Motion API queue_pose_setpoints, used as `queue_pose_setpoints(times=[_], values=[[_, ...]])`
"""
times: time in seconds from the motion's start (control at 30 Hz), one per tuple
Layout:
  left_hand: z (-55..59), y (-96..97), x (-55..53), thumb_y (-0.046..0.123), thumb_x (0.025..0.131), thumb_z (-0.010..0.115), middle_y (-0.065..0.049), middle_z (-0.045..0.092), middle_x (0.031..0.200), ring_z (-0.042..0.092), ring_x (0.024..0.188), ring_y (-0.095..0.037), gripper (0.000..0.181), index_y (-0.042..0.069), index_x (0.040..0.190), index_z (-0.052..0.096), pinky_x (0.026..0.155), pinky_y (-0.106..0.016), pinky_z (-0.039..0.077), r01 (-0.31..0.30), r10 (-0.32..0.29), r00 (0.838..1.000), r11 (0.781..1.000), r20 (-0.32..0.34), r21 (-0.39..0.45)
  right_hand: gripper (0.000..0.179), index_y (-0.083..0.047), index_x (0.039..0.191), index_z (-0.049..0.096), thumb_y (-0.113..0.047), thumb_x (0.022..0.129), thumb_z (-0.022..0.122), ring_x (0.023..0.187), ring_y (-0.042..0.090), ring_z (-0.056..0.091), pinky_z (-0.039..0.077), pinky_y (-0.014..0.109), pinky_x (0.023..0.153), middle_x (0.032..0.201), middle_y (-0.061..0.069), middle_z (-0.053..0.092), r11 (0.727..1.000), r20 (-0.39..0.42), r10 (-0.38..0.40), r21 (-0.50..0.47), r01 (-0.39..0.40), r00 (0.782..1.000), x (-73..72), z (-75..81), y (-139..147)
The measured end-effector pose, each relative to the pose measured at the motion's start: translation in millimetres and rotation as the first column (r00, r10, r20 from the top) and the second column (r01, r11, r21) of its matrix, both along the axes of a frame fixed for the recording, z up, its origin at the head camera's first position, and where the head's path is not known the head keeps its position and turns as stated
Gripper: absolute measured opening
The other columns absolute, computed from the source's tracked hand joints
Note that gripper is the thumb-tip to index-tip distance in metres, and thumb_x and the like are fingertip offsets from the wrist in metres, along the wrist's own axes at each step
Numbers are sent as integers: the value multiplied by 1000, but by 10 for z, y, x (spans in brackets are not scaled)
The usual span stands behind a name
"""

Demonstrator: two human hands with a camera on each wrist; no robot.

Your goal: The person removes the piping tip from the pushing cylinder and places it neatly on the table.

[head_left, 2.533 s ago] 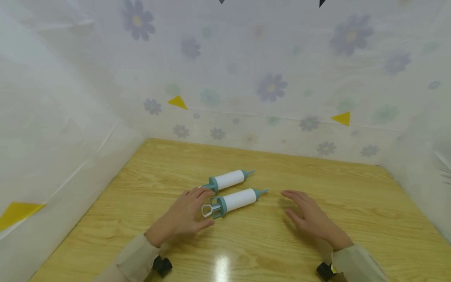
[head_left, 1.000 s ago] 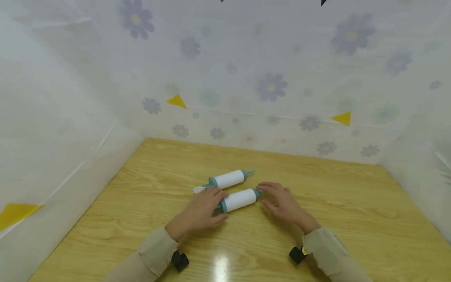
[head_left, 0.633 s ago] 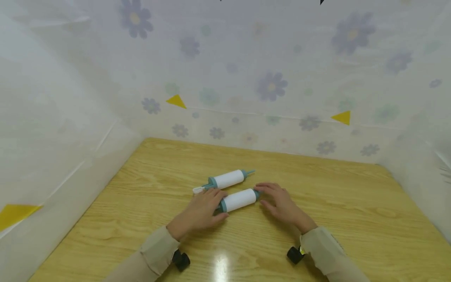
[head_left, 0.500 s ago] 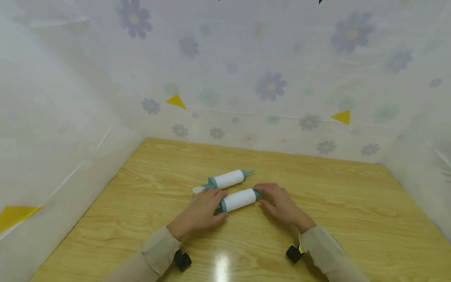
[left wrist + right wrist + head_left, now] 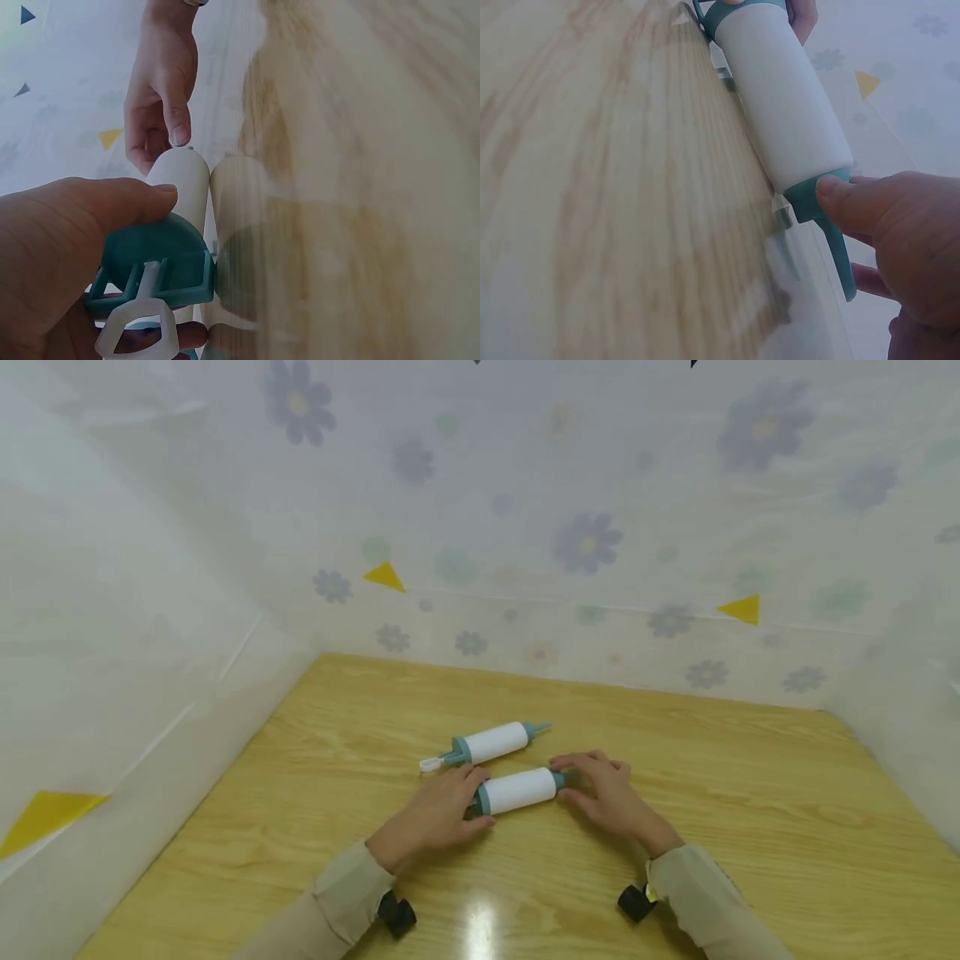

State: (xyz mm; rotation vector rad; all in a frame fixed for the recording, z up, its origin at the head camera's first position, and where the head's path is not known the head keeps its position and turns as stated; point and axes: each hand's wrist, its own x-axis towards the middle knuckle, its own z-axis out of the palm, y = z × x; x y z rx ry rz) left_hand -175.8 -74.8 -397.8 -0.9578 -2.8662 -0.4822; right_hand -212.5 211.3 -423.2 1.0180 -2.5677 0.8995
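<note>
Two large plastic syringes with white barrels and teal ends lie slantwise on the wooden table. The nearer syringe is held at both ends. My left hand grips its plunger end; in the left wrist view the thumb lies over the teal flange and fingers reach beneath, behind the white pull ring. At the other end my right hand pinches the teal cap, thumb on it, beside the bent nozzle. The farther syringe lies just behind, untouched, its white ring pointing left.
The wood-grain table extends around both syringes. A pale flowered sheet rises along its back and sides, with yellow triangles on it. A black wrist camera hangs below each sleeve.
Both hands have moved inward onto the nearer syringe, the left from its left side, the right from farther right. Their fingers have closed on its ends. The farther syringe stays where it was.
</note>
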Motion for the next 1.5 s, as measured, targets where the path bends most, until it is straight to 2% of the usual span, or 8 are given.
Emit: queue_pose_setpoints(times=[0.23, 0.57, 0.67, 0.8, 1.0, 1.13, 1.33, 1.5], values=[[-61, 1, -3, 41, 89, 66, -6, 60, 120, 61, 102, -18, 55, 8, 131, 51, 83, -34, 52, 9, -9, 997, 1000, 79, 5, 34, -15, 113, 59, -9, 83, 74, 101, 24, 52, 19, 55, 88, 115, 1, 64, 1000, 80, 0, 18, -2, 997, 11, -11, -5], [-50, -33, -35, 40, 84, 73, -4, 58, 119, 59, 100, -17, 54, 10, 125, 54, 83, -34, 51, 27, -36, 988, 998, 149, 62, 34, -15, 115, 62, -13, 83, 74, 105, 22, 59, 22, 40, 82, 114, 0, 66, 998, 89, 52, 24, -55, 995, 32, -42, 36], [-34, -44, -26, 36, 82, 76, -3, 59, 115, 58, 97, -15, 52, 10, 121, 55, 82, -31, 50, 35, -49, 987, 995, 155, 92, 32, -15, 113, 62, -13, 83, 74, 104, 21, 61, 37, 43, 89, 111, 0, 66, 995, 109, 103, -2, -103, 989, 34, -31, 46], [-10, -64, -5, 32, 79, 79, -1, 58, 110, 56, 94, -14, 49, 11, 117, 55, 79, -29, 50, 43, -60, 990, 990, 131, 132, 30, -12, 114, 60, -13, 86, 71, 105, 20, 62, 54, 36, 86, 112, 3, 64, 983, 165, 182, -52, -176, 969, 15, -3, 39], [34, -102, 8, 23, 74, 81, -1, 59, 105, 57, 92, -14, 46, 9, 110, 56, 77, -29, 50, 55, -84, 991, 967, 106, 249, 28, -9, 113, 59, -19, 89, 69, 101, 15, 60, 53, 29, 84, 111, 6, 62, 981, 319, 187, -104, -162, 929, 21, 109, 24], [38, -127, 19, 20, 72, 82, 0, 60, 101, 56, 89, -13, 44, 9, 106, 57, 74, -27, 50, 25, -75, 988, 939, 132, 343, 27, -6, 114, 59, -17, 90, 68, 98, 13, 61, 52, 29, 84, 109, 9, 63, 975, 342, 212, -132, -177, 916, 3, 143, 9], [56, -136, 40, 19, 67, 83, 4, 61, 97, 55, 84, -9, 44, 13, 102, 57, 73, -25, 49, -1, -45, 994, 911, 100, 413, 27, -5, 117, 52, -15, 94, 62, 101, 9, 62, 53, 31, 83, 113, 13, 62, 954, 413, 292, -184, -235, 863, -30, 131, 8], [57, -128, 30, 17, 66, 82, 2, 62, 97, 57, 85, -10, 42, 12, 101, 59, 73, -25, 50, 34, -79, 994, 887, 78, 461, 28, -5, 118, 55, -15, 93, 63, 103, 7, 63, 54, 32, 82, 113, 14, 64, 952, 418, 301, -182, -246, 857, -28, 140, 57]])
